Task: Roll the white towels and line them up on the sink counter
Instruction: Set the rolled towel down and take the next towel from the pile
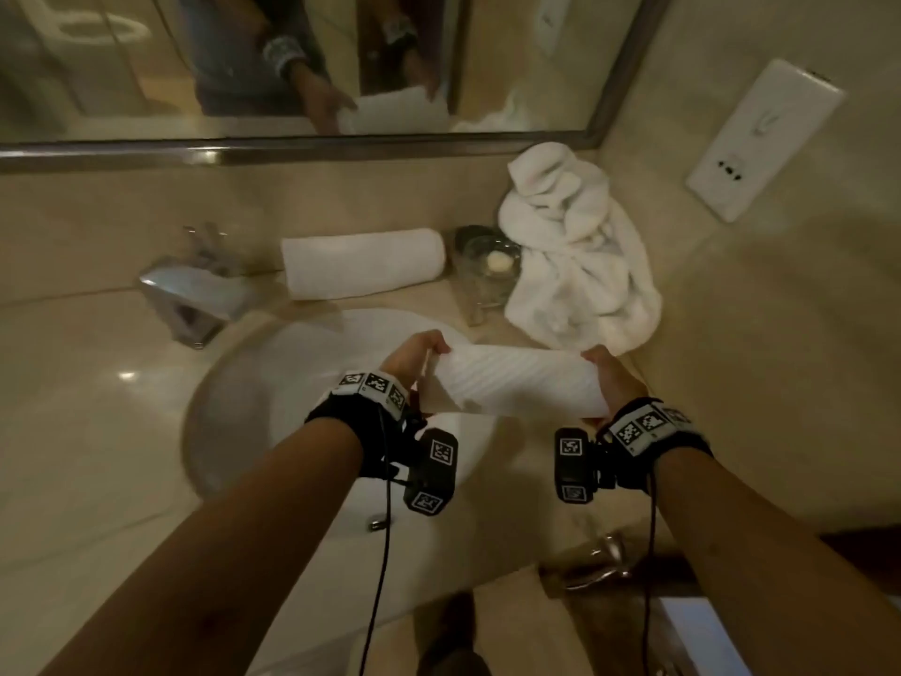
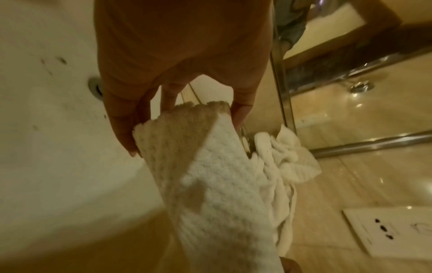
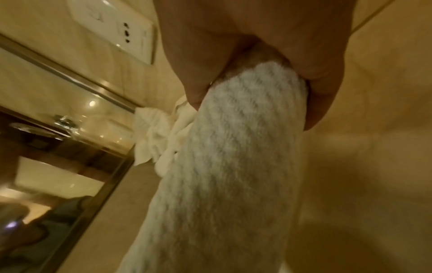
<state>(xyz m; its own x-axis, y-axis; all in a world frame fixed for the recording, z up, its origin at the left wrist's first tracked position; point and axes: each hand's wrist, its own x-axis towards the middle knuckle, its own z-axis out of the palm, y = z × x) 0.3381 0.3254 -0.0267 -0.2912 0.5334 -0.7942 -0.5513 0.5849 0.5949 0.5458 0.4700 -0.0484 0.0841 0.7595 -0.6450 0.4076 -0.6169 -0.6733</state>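
**Rolled towel held over the basin by both hands**

A rolled white towel [image 1: 512,380] was held level above the far right part of the sink basin [image 1: 292,378], one end in each hand. The left hand [image 1: 414,356] gripped its left end, the fingers [image 2: 121,129] curled round the roll; from the left wrist view a thumb and at least two fingers showed, the rest hidden behind the cloth. The right hand [image 1: 612,378] gripped the right end, its fingers [image 3: 320,103] wrapped closely round the roll, and their tips were out of sight behind the towel. Motion blur softened the towel's weave in the wrist views.

A second rolled towel [image 1: 363,263] lay on the table [image 1: 73,407] at its far edge, just right of the tap [image 1: 195,290]. A loose heap of white towels [image 1: 580,246] filled the far right corner against the wall. Between the roll and the heap stood a glass dish [image 1: 487,263] holding something small and pale, hard to identify in the dim light. The mirror [image 1: 292,65] above the far edge reflected the hands and towel, blurred. A white socket plate [image 1: 765,139] sat on the right wall.
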